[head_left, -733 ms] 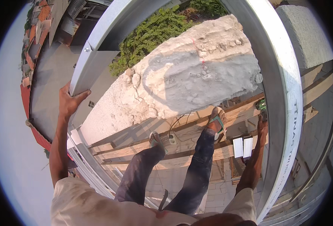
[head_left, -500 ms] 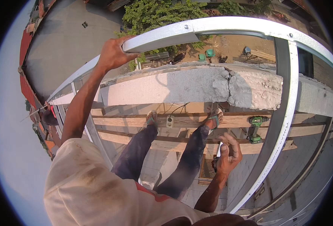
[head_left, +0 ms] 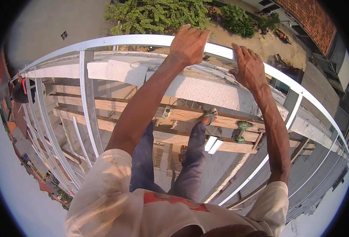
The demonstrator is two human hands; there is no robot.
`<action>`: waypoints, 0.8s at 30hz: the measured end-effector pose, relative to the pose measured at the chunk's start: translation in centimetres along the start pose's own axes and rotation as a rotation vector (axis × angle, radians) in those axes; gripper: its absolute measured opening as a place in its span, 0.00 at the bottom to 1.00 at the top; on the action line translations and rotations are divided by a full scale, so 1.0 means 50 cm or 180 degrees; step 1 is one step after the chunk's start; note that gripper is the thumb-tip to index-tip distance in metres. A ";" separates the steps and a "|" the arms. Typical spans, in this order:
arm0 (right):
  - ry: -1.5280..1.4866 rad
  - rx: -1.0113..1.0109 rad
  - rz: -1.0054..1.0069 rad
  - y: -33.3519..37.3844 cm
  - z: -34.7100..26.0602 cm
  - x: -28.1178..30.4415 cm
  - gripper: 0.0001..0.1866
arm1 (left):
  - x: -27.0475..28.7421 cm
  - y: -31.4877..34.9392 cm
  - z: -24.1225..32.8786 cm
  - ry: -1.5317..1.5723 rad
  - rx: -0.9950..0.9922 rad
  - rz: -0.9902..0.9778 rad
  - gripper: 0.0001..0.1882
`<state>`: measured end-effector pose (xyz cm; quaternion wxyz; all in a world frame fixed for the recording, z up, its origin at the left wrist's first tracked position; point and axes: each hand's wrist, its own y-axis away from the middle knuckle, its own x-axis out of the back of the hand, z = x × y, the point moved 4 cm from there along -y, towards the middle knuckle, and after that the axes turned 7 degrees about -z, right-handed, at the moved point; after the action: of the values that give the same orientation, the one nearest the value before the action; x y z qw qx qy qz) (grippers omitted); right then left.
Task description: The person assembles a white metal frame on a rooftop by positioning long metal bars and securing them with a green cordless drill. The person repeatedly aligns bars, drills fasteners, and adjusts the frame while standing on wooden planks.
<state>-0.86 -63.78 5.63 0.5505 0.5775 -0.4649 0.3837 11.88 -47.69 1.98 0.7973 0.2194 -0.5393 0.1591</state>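
Note:
A shiny galvanized steel channel curves across the view above a wall of pale blocks. My left hand is closed over the channel near the middle, with its fingers bent round the far edge. A short way to the right, my right hand grips the same channel, fingers curled over it. Upright steel studs meet the channel on both sides of my arms. A green and black cordless drill lies on the timber planks below my right forearm.
My sandalled foot stands on a plank, with gaps and a lower level beneath. A white socket box and a short metal offcut lie nearby. Another person is at the far left. Beyond the wall, the ground lies far below.
My right hand has risen from near the planks to the steel channel. My left hand, earlier at a channel's end, now holds farther right along the frame. The view has shifted.

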 end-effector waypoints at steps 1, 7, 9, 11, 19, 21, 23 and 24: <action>0.0039 0.0036 -0.0257 -0.018 0.001 -0.009 0.33 | -0.001 0.008 -0.005 -0.0042 -0.0019 0.0268 0.42; -0.0213 -0.0017 -0.0537 -0.063 0.032 -0.044 0.27 | 0.021 0.166 0.064 0.3614 0.1020 0.2088 0.42; -0.0220 -0.0260 -0.0552 -0.057 0.021 -0.040 0.27 | -0.019 0.194 0.106 0.5601 0.2043 0.1870 0.42; -0.0212 -0.0228 -0.0480 -0.059 0.020 -0.044 0.27 | -0.060 0.170 0.123 0.7040 0.2714 0.1599 0.42; -0.0129 -0.0112 -0.0102 -0.065 0.009 -0.044 0.21 | -0.127 -0.005 0.121 0.7752 0.2646 0.1853 0.39; -0.0104 -0.0134 -0.0024 -0.067 0.008 -0.044 0.17 | -0.140 -0.029 0.121 0.7614 0.2540 0.2053 0.39; -0.0071 -0.0126 0.0057 -0.068 0.012 -0.049 0.16 | -0.155 -0.037 0.120 0.7506 0.2236 0.2409 0.39; -0.0063 -0.0126 0.0030 -0.069 0.013 -0.050 0.15 | -0.163 -0.039 0.120 0.7545 0.1943 0.2651 0.38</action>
<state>1.71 -64.27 2.21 0.5553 0.5681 -0.4806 0.3713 5.12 -52.64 -4.02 0.5952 -0.0661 0.5230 0.6065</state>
